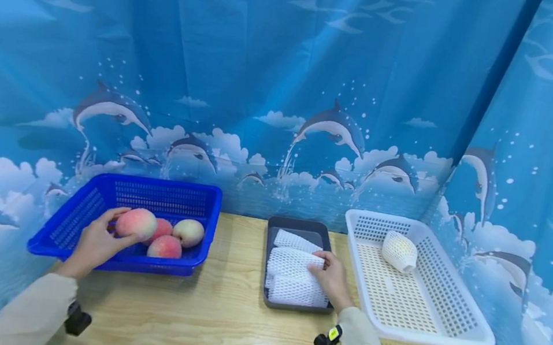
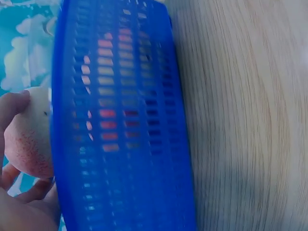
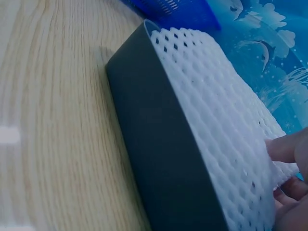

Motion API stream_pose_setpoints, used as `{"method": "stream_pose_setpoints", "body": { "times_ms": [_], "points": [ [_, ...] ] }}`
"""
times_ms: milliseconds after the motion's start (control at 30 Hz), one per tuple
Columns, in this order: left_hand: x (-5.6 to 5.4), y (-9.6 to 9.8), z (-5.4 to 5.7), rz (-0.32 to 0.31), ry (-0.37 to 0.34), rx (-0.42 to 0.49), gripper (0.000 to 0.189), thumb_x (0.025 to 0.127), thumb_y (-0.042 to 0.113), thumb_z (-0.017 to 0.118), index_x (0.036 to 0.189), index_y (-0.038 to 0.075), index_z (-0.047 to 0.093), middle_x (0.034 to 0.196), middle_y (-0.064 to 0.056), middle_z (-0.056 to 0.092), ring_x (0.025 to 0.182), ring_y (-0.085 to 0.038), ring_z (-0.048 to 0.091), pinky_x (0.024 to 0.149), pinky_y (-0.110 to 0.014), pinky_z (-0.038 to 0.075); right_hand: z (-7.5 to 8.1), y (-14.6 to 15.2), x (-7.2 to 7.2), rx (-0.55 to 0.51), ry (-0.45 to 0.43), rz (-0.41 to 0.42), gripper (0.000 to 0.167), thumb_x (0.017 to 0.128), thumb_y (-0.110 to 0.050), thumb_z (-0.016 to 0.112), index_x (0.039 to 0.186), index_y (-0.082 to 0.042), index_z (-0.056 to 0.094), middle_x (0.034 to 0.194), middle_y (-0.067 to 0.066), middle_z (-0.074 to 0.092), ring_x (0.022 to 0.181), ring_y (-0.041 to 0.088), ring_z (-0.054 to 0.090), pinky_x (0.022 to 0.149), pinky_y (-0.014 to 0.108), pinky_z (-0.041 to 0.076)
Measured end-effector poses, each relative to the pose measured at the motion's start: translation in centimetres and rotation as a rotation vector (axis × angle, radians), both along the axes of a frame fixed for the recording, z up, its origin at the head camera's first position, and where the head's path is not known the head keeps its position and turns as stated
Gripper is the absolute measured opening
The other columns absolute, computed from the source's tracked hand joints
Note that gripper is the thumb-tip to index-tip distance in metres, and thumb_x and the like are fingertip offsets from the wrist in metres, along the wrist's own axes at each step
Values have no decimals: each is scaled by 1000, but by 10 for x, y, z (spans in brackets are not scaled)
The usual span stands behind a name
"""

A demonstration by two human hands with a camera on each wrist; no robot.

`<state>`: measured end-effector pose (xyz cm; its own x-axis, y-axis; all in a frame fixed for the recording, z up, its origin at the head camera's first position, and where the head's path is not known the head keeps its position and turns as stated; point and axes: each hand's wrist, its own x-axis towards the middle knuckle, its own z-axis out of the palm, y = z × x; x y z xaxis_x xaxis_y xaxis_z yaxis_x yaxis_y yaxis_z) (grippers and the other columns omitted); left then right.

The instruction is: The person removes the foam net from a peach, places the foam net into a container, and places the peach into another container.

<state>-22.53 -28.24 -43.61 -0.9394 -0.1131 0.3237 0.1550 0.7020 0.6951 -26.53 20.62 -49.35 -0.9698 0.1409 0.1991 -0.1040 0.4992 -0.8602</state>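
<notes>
A dolphin-print curtain (image 1: 251,47) hangs behind the dark tray (image 1: 318,232), and the wooden table (image 1: 214,327) spreads beneath the tray and to both sides of it. The white basket (image 1: 435,339) stands just right of the tray. The blue basket (image 1: 154,268) stands left of the tray, with a strip of table between them. White foam nets (image 1: 297,293) lie piled in the tray, covering most of its floor. The right hand (image 1: 334,282) is at the tray's right edge, thumb and fingers pinching the side of one foam net. The left hand (image 1: 98,242) is well left of the tray, over the blue basket, its fingers and thumb wrapped round a pink-and-cream peach (image 1: 138,223). A net-sleeved fruit (image 1: 399,251) lies right of the tray, toward the far end of the white basket. Three loose peaches (image 1: 165,247) sit close together left of the tray, in the blue basket.
</notes>
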Motion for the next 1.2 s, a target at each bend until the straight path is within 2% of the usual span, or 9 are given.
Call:
{"method": "stream_pose_setpoints", "body": {
  "times_ms": [100, 233, 467, 567, 700, 767, 1033, 1200],
  "points": [
    [-3, -9, -2, 11, -38, -72, 73, 80, 36, 77, 132, -6, 46, 124, -35, 52, 107, -49, 53, 83, -60, 48, -3, 2, -2, 46, 14, -9, 27, 78, 4, 73, 104, 4, 66, 99, 18, 65, 82, 24, 56, 71, 30, 47],
    [-7, -16, 0, -33, -137, -133, 76, 79, 42, 77, 128, -8, 48, 123, -37, 52, 109, -52, 51, 84, -62, 47, -6, 4, -5, 93, 30, -6, 27, 77, 3, 74, 103, 3, 67, 86, 14, 62, 70, 18, 46, 61, 26, 40],
    [-17, -30, 3, -148, -298, -119, 80, 80, 44, 75, 130, -11, 44, 120, -36, 53, 105, -47, 54, 83, -55, 51, -8, 5, -7, 125, 16, 0, 26, 77, 3, 73, 102, 3, 66, 89, 14, 64, 71, 18, 49, 64, 28, 42],
    [-19, -35, 3, -182, -354, -121, 79, 80, 43, 75, 130, -11, 44, 117, -33, 55, 99, -40, 57, 79, -50, 53, -9, 6, -6, 119, 9, 0, 25, 77, 3, 73, 102, 3, 66, 91, 15, 65, 73, 19, 51, 65, 28, 44],
    [-22, -38, 2, -213, -377, -142, 77, 79, 41, 77, 127, -10, 46, 112, -28, 58, 93, -32, 58, 76, -44, 53, -10, 7, -6, 119, 18, 8, 25, 77, 3, 73, 102, 3, 66, 93, 17, 67, 78, 21, 55, 70, 30, 47],
    [-24, -38, 2, -227, -377, -150, 76, 79, 40, 77, 126, -11, 47, 111, -28, 58, 93, -32, 58, 76, -45, 53, -11, 7, -6, 123, 20, 14, 25, 78, 2, 73, 102, 3, 66, 95, 17, 67, 81, 23, 57, 72, 32, 48],
    [-32, -36, -1, -207, -443, -180, 81, 78, 46, 76, 126, -12, 45, 107, -25, 58, 93, -33, 55, 77, -45, 50, -12, 7, -4, 140, -2, 21, 25, 80, 0, 72, 104, 2, 66, 98, 17, 67, 86, 25, 59, 76, 34, 50],
    [-37, -37, -4, -194, -457, -207, 81, 78, 46, 76, 123, -13, 44, 105, -25, 59, 91, -32, 56, 76, -45, 51, -12, 7, -4, 137, -6, 24, 25, 81, -1, 72, 105, 1, 66, 99, 16, 67, 86, 25, 59, 76, 35, 50]
  ]
}}
